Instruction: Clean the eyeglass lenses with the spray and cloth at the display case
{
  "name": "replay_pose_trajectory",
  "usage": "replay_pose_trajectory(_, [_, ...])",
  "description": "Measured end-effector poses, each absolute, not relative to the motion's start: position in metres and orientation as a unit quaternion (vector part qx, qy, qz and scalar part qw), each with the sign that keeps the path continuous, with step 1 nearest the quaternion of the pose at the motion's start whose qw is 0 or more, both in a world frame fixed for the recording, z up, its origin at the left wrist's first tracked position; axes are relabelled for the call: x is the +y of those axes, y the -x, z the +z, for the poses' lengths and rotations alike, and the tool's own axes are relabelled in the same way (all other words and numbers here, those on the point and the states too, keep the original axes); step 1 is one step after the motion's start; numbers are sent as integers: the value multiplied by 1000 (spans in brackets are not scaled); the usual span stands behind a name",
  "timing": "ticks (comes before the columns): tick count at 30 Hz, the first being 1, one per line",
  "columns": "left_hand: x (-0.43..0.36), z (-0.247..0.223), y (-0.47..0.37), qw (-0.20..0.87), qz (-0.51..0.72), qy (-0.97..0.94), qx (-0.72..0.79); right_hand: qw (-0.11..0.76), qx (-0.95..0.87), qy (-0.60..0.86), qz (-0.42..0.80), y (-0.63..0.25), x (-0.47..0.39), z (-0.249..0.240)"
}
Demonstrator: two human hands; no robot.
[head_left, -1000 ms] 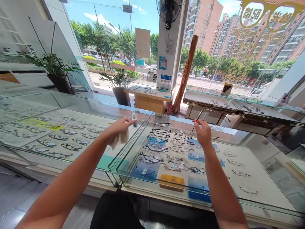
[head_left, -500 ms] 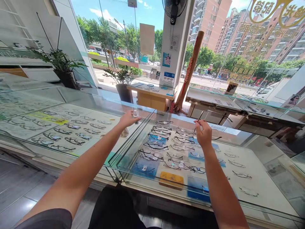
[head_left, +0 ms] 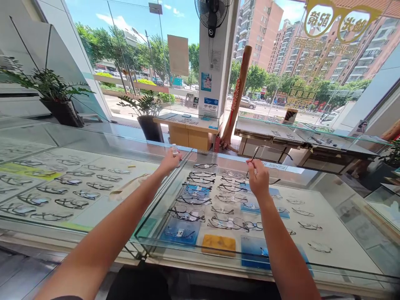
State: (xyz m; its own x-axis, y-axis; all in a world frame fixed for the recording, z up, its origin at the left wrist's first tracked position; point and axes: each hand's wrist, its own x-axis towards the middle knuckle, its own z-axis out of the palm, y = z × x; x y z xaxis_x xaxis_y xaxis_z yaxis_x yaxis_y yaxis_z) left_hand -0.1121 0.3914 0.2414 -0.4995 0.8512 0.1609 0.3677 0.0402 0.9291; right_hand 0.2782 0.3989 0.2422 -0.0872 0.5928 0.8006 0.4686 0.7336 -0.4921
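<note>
While the left hand (head_left: pixel 170 162) partly hides its gripped bottle (head_left: pixel 174 148), the right hand (head_left: pixel 259 176) pinches eyeglasses (head_left: pixel 256 152).

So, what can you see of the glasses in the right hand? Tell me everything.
The glasses have a thin, dark frame; metal or plastic, I can't tell. Both temples look unfolded, reaching toward the picture's right, one higher than the other. The right hand grips the frame near its front with the fingertips, hiding part of it. They are held up, seen against the glass case and window side. The lenses can't be made out.
</note>
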Motion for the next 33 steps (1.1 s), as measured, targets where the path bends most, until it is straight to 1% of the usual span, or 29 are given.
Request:
replay_pose_trajectory(3, [389,258,72,311,567,-487,587,583,-731,344,87,-276,394,245])
replay_pose_trajectory(7, [371,276,20,396,595,-529,458,582,-739,318,122,-270,387,246])
replay_pose_trajectory(9, [359,281,2,496,615,-507,345,577,-742,309,143,-266,384,246])
replay_pose_trajectory(12, [347,282,-9,614,592,-468,232,575,-739,289,199,-258,379,245])
replay_pose_trajectory(15, [344,275,-7,675,537,-464,199,565,-736,270,259,-251,374,242])
replay_pose_trajectory(18, [345,267,-1,703,497,-472,190,551,-737,261,291,-245,369,239])
replay_pose_trajectory(27, [348,254,2,721,464,-477,195,526,-728,250,361,-233,360,234])
replay_pose_trajectory(29, [349,251,-1,711,471,-482,203,522,-722,241,384,-231,359,232])
replay_pose_trajectory(33, [352,244,-8,659,501,-500,253,502,-719,228,422,-228,356,230])
